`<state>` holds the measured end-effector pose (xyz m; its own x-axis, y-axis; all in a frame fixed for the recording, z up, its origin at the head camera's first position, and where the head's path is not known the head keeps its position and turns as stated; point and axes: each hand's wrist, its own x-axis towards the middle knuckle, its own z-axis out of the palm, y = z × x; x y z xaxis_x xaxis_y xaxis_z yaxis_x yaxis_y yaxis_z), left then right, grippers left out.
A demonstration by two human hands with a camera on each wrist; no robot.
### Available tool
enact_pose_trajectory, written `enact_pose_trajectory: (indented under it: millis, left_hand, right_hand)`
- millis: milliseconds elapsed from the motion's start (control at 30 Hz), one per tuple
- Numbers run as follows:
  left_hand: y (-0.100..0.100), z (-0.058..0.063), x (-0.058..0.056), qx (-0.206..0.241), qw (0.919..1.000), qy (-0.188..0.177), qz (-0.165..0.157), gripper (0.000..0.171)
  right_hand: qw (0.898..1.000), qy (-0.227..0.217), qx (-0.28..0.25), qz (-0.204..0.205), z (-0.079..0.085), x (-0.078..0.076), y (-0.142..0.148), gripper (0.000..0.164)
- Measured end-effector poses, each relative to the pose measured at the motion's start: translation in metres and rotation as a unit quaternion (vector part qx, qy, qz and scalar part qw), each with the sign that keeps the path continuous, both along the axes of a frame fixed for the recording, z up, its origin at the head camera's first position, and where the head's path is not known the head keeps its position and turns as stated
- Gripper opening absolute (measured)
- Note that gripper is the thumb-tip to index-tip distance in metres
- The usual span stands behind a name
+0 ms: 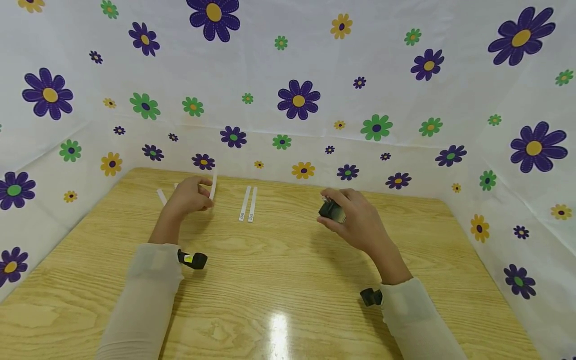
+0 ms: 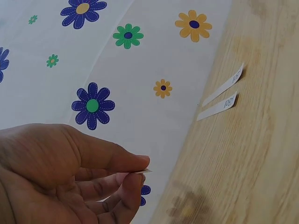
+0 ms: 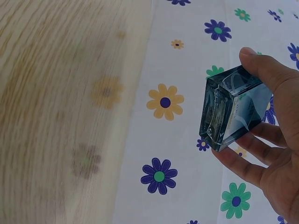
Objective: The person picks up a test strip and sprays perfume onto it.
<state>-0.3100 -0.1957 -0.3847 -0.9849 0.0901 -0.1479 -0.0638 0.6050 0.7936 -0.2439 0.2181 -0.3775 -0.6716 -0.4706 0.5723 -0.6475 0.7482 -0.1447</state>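
Before a flowered cloth (image 1: 265, 67), I see two white strips (image 1: 253, 205) on the counter (image 1: 265, 272) between my left grip (image 1: 189, 196), pinching another strip (image 1: 214, 186), and my right grip (image 1: 361, 221), grasping a glass bottle (image 3: 238, 109) above the wood.

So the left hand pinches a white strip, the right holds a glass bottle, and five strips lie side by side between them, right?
Not five: the head view shows two strips side by side between the left hand and right hand. The rest holds.
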Motion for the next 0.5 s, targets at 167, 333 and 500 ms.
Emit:
enact_pose_trajectory:
  millis: [167, 333, 500]
  left_hand:
    - [0.01, -0.005, -0.003, -0.007, 0.9998, 0.009, -0.014, 0.059]
    - [0.018, -0.011, -0.005, -0.006, 0.9995, 0.018, -0.024, 0.054]
    - [0.028, -0.011, -0.005, -0.004, 0.9993, 0.02, -0.031, 0.048]
  right_hand:
    - [1.0, 0.001, 0.002, 0.001, 0.0, 0.0, 0.0, 0.061]
    - [1.0, -0.001, 0.003, -0.002, 0.001, -0.001, -0.001, 0.06]
    - [1.0, -0.003, 0.002, -0.003, 0.001, 0.001, -0.001, 0.061]
